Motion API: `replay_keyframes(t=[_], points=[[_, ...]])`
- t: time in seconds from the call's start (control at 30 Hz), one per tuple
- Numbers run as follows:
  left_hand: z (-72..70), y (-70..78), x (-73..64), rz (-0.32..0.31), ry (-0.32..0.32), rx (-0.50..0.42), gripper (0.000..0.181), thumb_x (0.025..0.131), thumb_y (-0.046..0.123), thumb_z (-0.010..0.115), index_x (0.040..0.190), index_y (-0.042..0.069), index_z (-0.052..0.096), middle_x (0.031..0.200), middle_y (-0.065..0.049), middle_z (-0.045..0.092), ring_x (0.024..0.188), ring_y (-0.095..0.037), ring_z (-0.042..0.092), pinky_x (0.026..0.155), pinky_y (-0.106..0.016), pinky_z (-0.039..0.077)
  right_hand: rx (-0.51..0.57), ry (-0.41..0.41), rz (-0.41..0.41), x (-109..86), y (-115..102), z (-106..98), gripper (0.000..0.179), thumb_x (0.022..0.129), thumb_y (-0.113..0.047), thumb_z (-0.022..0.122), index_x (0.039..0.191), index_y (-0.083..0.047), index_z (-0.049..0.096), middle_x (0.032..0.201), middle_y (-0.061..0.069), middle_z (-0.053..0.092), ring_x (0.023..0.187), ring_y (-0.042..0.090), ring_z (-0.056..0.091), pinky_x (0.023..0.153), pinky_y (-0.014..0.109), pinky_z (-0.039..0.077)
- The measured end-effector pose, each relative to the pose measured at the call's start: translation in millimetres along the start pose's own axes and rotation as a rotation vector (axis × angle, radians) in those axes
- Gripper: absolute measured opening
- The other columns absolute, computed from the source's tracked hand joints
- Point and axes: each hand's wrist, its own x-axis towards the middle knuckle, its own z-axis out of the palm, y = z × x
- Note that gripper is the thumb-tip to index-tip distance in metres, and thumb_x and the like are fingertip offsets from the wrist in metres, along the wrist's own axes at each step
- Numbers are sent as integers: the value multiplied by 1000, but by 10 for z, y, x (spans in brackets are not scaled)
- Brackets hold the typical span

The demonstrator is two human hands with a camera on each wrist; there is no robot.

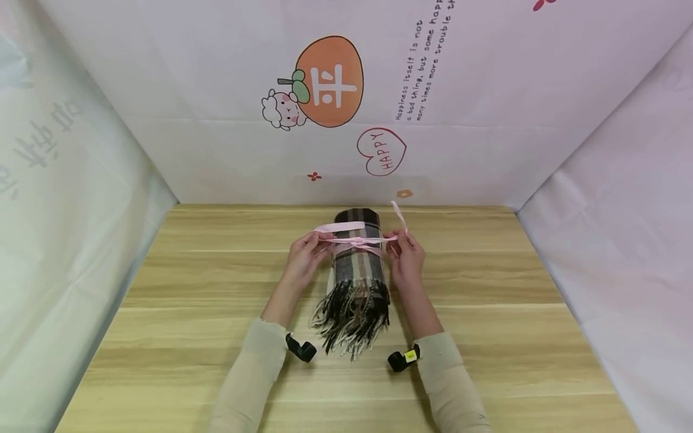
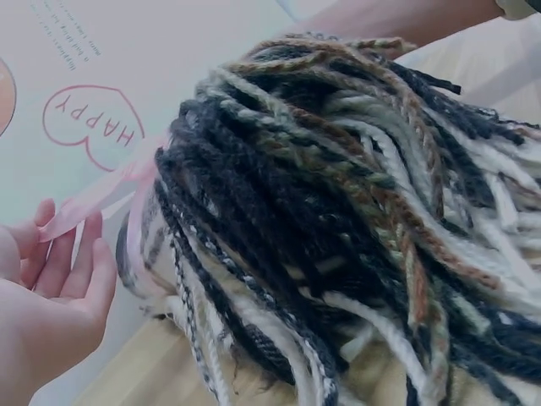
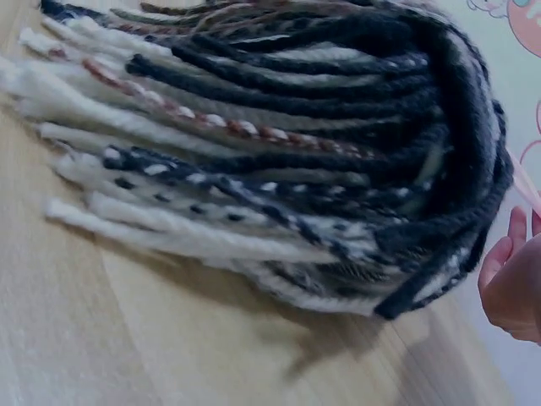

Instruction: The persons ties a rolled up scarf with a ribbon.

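Observation:
A rolled plaid scarf (image 1: 358, 267) lies on the wooden table, its fringe (image 1: 354, 316) toward the person. Around its middle goes a pink ribbon (image 1: 373, 240), crossed in a knot on top. At the scarf's left side, the left hand (image 1: 307, 257) pinches one ribbon end between thumb and fingers; the left wrist view shows that pink strip (image 2: 89, 199) drawn taut from the roll. On the other side the right hand (image 1: 407, 255) pinches the opposite end, whose tip sticks up past the fingers. Only part of the right hand (image 3: 514, 275) shows at the edge of the right wrist view.
The wooden table (image 1: 206, 313) extends to both sides of the scarf. Behind it stands a white printed backdrop (image 1: 233, 162), with white sheets at left and right. Small black cameras (image 1: 301, 349) are strapped at both wrists.

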Motion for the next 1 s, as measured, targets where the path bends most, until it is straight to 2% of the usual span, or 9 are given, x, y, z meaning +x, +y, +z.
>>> replay_keyframes(t=[0.2,0.33,0.53,0.63,0.87,1.0], points=[[-107,17,-71,-7,56,-202,31,106,18,43,89,9,66,98,-7,73,95,-16,70,102,-34,51,71,50,117,-9,-156,-153,16,102,-15,56,101,-2,65,83,6,76,78,15,74,76,26,60],[-168,35,-150,-36,111,-325,29,105,18,43,88,8,63,95,-7,70,93,-17,68,92,-28,55,133,89,195,-46,-265,-269,15,102,-16,54,100,-4,63,84,7,73,78,16,71,77,25,59],[-149,67,-207,-91,221,-445,23,104,19,42,88,8,56,89,-5,64,85,-16,61,80,-23,50,191,138,263,-93,-359,-317,15,103,-16,51,104,-5,61,89,7,68,89,17,69,76,24,57],[-154,78,-248,-101,278,-478,25,104,19,42,87,8,55,87,-5,63,81,-15,59,73,-22,47,158,162,277,-112,-332,-321,16,104,-15,49,110,-3,57,86,7,67,87,16,68,74,23,56],[-223,70,-278,-106,356,-512,23,107,10,35,90,9,51,80,-2,58,75,-12,56,63,-17,40,120,241,256,-107,-240,-313,16,103,-12,51,96,-1,60,68,6,64,74,17,69,67,23,56],[-232,59,-249,-83,390,-512,27,106,2,31,87,10,49,76,-2,57,71,-11,53,61,-16,38,92,271,252,-65,-237,-298,16,102,-13,53,97,0,61,66,6,64,68,15,68,65,23,55]])
